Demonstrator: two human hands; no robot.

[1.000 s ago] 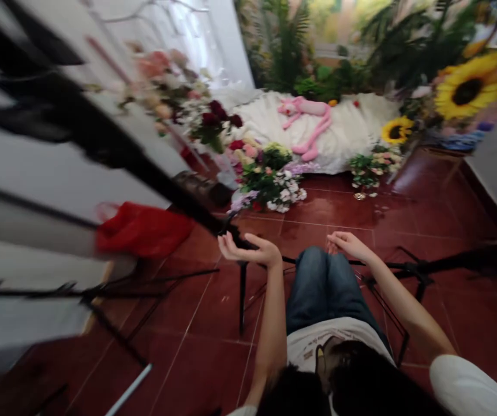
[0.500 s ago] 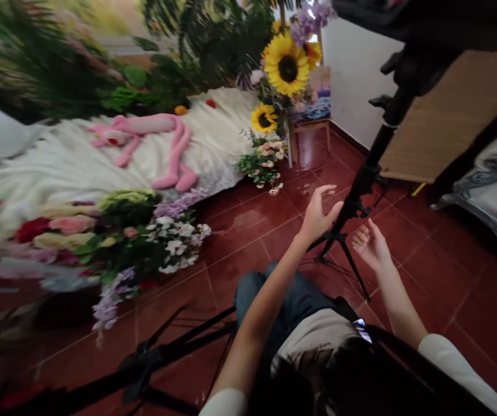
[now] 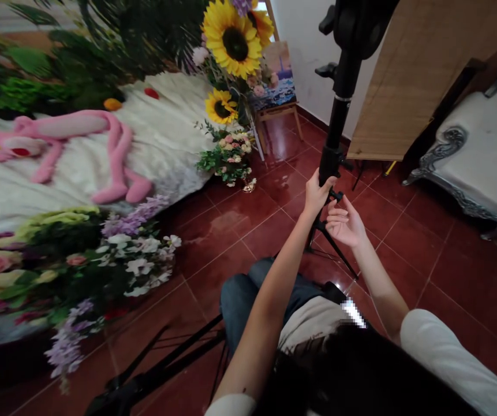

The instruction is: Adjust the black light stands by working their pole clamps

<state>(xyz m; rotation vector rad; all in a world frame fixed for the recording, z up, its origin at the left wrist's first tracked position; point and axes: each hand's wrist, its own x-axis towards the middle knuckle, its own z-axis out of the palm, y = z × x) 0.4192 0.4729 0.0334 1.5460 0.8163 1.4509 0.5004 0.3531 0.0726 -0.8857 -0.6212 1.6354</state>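
A black light stand [image 3: 339, 118] rises in front of me, its legs spread on the floor. My left hand [image 3: 316, 196] is wrapped around the pole just above the leg section, the thumb lying across it. Just below and to the right, my right hand [image 3: 346, 224] has its fingers curled at a small black clamp knob [image 3: 336, 196]. Thumb and fingertips meet the knob, and the palm is turned partly upward. Higher on the pole are more black knobs [image 3: 327, 70], apart from both hands.
A second black stand [image 3: 144, 378] slants across the lower left. Artificial flowers [image 3: 135, 260] and a pink plush toy [image 3: 75, 127] on white cloth [image 3: 174, 124] occupy the left. Sunflowers [image 3: 235, 45] stand behind; a carved white sofa [image 3: 486, 156] is at right. The floor [image 3: 226, 225] is red tile.
My left hand has moved from beside the stand to close around its pole. My right hand has come in to the knob. The view has shifted right.
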